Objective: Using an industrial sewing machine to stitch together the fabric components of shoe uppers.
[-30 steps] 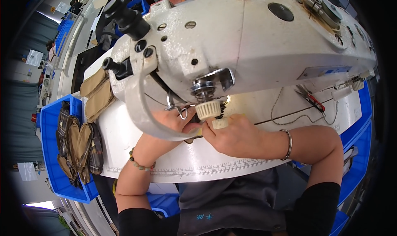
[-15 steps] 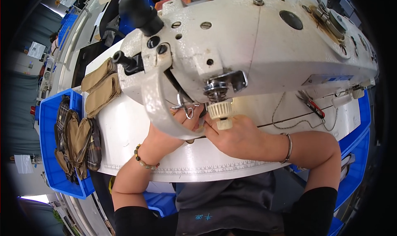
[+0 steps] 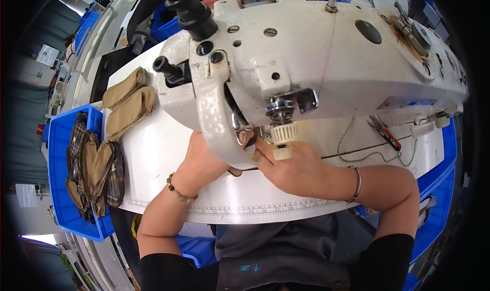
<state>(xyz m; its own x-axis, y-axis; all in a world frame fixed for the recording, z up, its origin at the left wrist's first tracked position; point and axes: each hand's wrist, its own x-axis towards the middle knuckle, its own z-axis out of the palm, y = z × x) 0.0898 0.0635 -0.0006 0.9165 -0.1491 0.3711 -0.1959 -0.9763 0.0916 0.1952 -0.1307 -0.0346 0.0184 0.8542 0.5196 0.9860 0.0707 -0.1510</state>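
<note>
Both hands work close together beneath the head of a white sewing machine (image 3: 337,51). My left hand (image 3: 200,155) lies on the table left of the needle area, its fingers mostly hidden behind the machine's curved white arm (image 3: 214,117). A small tan edge, apparently fabric (image 3: 235,172), peeks out beside it. My right hand (image 3: 291,168) rests just below the cream tension knob (image 3: 284,133). Its fingers are bent and pressed together toward the needle area; what they hold is hidden. A beaded bracelet circles the left wrist, a metal bangle the right.
Stacked tan fabric pieces (image 3: 130,107) lie at the table's left. Beside them a blue bin (image 3: 57,158) holds tan and plaid pieces (image 3: 97,171). Red-handled snips (image 3: 388,135) and a loose grey cord (image 3: 352,158) lie at the right. A ruler strip (image 3: 245,210) runs along the near edge.
The view has shifted slightly, so the machine head stands a little farther right in the picture. Both hands remain almost in the same place, with their fingers under the machine.
</note>
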